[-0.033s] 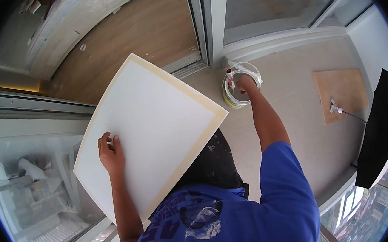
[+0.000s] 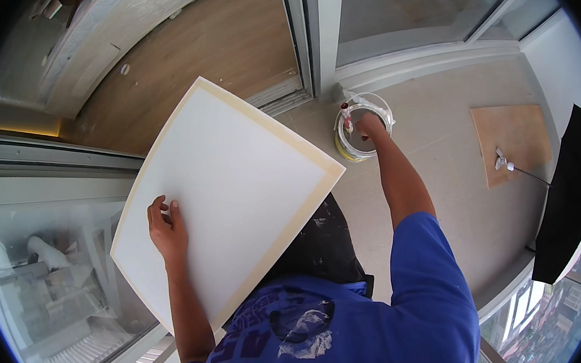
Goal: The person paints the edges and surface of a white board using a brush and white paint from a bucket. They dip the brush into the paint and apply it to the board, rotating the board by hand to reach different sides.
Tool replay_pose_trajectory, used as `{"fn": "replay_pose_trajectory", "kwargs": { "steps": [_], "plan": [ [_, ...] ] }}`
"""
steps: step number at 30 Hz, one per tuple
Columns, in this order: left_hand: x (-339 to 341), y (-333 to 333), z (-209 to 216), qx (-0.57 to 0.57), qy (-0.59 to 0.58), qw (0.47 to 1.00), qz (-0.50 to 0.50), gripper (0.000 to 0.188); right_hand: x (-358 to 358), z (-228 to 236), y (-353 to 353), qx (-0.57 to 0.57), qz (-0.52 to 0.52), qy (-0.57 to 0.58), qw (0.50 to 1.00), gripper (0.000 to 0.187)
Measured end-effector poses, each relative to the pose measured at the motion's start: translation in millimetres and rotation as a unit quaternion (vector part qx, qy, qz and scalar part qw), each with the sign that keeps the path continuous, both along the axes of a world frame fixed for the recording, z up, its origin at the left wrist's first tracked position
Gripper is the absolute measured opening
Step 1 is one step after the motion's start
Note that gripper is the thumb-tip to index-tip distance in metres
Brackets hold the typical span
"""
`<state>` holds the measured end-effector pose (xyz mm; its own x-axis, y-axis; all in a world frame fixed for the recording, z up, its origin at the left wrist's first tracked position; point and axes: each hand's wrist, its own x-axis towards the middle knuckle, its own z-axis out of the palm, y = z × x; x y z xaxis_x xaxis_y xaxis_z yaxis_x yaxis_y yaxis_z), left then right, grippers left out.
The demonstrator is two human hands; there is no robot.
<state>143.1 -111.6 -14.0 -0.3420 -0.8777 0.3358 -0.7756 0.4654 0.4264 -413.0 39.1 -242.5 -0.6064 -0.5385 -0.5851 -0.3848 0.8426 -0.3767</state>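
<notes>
A large white panel (image 2: 229,176) with beige tape along its edges stands tilted in front of me on the left. My left hand (image 2: 167,231) rests against its face, fingers loosely bent and apart, with nothing visible in them. To the right, my right arm reaches out to a round paint bucket (image 2: 344,147) on the floor. My right hand (image 2: 370,127) is closed inside the bucket's mouth; what it grips, if anything, is hidden. A brush-like tool with a reddish-brown handle (image 2: 345,112) leans at the bucket's left rim, smeared with white.
A wooden board (image 2: 516,129) lies on the tiled floor at the far right. Beside it is a black umbrella (image 2: 569,199) with a thin shaft. A sliding door frame (image 2: 306,38) stands behind the bucket; a plastic-wrapped mattress (image 2: 125,18) is at the far left. Window glass (image 2: 60,286) borders the near left.
The panel's right corner has shifted very slightly to the right. Both hands look the same.
</notes>
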Motion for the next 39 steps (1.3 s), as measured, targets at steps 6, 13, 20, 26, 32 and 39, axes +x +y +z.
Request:
{"fn": "replay_pose_trajectory", "kwargs": {
  "steps": [6, 13, 20, 26, 32, 39],
  "plan": [
    [-8.8, -3.2, -3.4, -0.005, 0.043, 0.999, -0.013, 0.029, -7.0, -17.9, 3.4, -0.013, -0.025, -0.034, 0.999, 0.028],
    [-12.5, -1.7, -1.2, 0.008, 0.038, 0.999, -0.015, 0.028, -1.3, -18.4, -0.5, -0.008, -0.034, -0.045, 0.998, 0.025],
    [-13.7, -4.6, -0.1, 0.006, 0.047, 0.999, -0.018, 0.028, -5.8, -29.4, 6.1, -0.051, -0.076, -0.031, 0.995, 0.027],
    [-11.3, -2.2, -2.8, 0.006, 0.045, 0.999, -0.013, 0.028, -6.4, -10.1, -0.4, -0.007, -0.029, -0.007, 1.0, 0.024],
    [-15.5, -6.4, -2.9, 0.009, 0.049, 0.999, -0.023, 0.028, -14.2, -32.4, 8.6, -0.023, 0.005, 0.035, 0.999, 0.028],
    [-13.2, -4.3, -3.0, 0.011, 0.046, 0.999, -0.017, 0.028, -11.5, -1.2, 15.2, -0.097, -0.016, 0.032, 0.995, 0.026]
  ]
}}
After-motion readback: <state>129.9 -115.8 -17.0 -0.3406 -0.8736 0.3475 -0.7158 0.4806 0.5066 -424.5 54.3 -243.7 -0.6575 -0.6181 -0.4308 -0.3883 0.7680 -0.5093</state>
